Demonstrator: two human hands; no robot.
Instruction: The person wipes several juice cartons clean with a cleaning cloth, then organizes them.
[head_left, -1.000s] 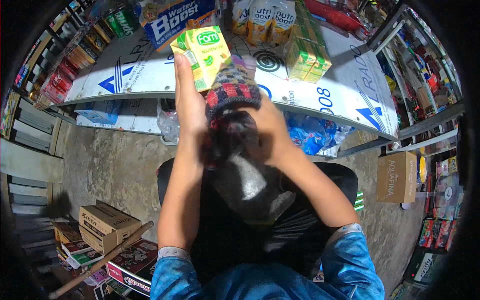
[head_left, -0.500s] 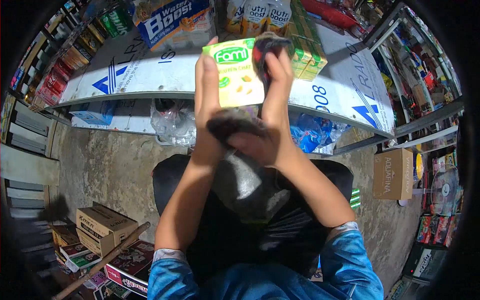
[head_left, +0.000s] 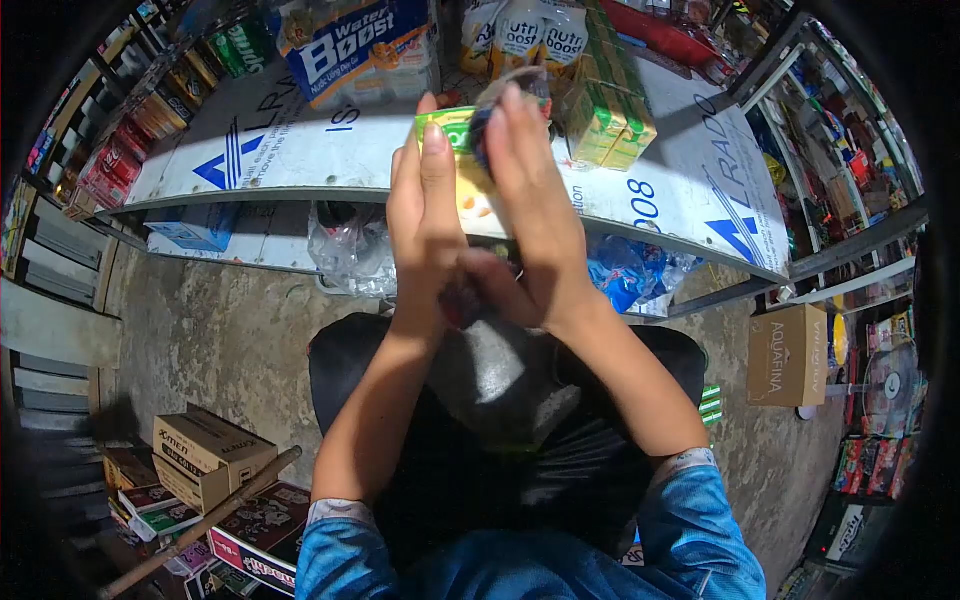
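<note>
In front of the shelf's edge, my left hand (head_left: 425, 205) is closed around the left side of a yellow-green Fami carton (head_left: 474, 195). My right hand (head_left: 540, 210) presses a dark cloth (head_left: 463, 303) against the carton's right side, its fingers stretched along it. The cloth bunches up near the top, and its lower end hangs below my right thumb. Fingers and cloth hide most of the carton's printed front. The cloth is blurred by motion.
On the shelf (head_left: 300, 160) stand a Water Boost pack (head_left: 365, 50), Nutriboost pouches (head_left: 520, 45) and green cartons (head_left: 610, 120). Plastic bags (head_left: 350, 250) sit beneath. An Aquafina box (head_left: 788, 355) is at right; an X-Men box (head_left: 212, 455) and a wooden stick (head_left: 210, 520) are lower left.
The cloth and my right hand have moved left across the carton, covering more of its front. The carton has turned and dropped slightly. My left hand keeps its hold.
</note>
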